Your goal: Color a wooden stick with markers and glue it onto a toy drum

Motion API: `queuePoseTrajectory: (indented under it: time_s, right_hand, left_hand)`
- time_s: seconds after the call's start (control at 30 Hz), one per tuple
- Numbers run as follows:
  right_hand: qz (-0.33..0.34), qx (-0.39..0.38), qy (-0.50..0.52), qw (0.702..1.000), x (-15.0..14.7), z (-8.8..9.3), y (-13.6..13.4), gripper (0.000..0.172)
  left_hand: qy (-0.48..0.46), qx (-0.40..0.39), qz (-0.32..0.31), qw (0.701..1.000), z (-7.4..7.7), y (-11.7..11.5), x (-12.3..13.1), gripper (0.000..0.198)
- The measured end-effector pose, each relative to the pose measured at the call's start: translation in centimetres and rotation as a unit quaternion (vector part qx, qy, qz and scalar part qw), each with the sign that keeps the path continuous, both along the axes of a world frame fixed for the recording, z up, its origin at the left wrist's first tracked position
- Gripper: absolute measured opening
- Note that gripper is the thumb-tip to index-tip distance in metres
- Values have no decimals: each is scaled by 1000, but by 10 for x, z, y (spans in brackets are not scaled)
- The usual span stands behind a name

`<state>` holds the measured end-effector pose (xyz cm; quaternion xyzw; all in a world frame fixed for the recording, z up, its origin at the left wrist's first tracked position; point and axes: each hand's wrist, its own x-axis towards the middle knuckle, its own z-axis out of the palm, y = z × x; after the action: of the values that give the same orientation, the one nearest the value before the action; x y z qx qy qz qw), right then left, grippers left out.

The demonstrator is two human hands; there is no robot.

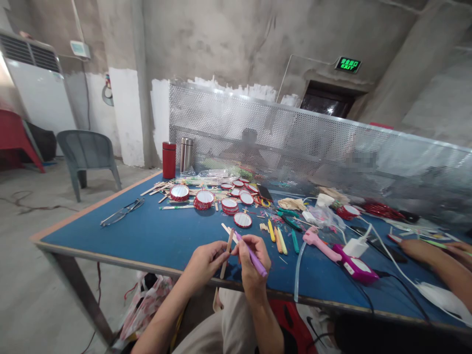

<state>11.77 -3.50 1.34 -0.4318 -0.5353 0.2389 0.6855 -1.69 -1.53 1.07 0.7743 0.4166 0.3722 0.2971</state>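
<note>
Blue-topped desk (147,236) with a pale wooden edge, standing on a bare concrete floor between rough grey walls. At its near edge the left hand (204,261) pinches a plain wooden stick (226,255) in a fingertip grip, nearly upright. The right hand (252,260) is clenched around a purple stick (255,256) that slants up to the wooden one's top; whether the two touch cannot be told.

Beyond the hands lie loose coloured sticks (276,238), red-rimmed round discs (204,197) and a pink and purple glue gun (342,258). A pair of glasses (121,212) lies well apart to the left. A red flask (169,160) and a steel flask (186,154) stand at the far edge. Another person's hand (418,248) rests on the desk at the right, its arm cut off by the frame.

A perforated metal screen (295,142) closes the far side; whatever is behind it is only a blur. A grey chair (87,152) and a white air-conditioning unit (39,83) stand to the left. The green sign (347,64) over the dark doorway reads "EXIT"; its upper line is too small to read.
</note>
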Motion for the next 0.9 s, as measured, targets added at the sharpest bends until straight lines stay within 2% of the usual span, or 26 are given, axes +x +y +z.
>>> queuePoseTrajectory:
  time_s: [0.47, 0.67, 0.8, 0.9]
  right_hand:
    - [1, 3, -1, 1000, 0, -1, -1, 15]
    - [-9, 14, 48, 999, -2, -1, 2, 15]
    - [1, 11, 82, 997, 5, 6, 10, 16]
    - [-24, 10, 77, 997, 17, 12, 13, 18]
  left_hand:
    - [1, -12, -1, 1000, -1, 1, 0, 27]
    - [-7, -39, 5, 999, 4, 6, 5, 26]
    - [40, -48, 36, 997, 12, 13, 16, 24]
    - [98, -71, 49, 991, 15, 18, 27, 22]
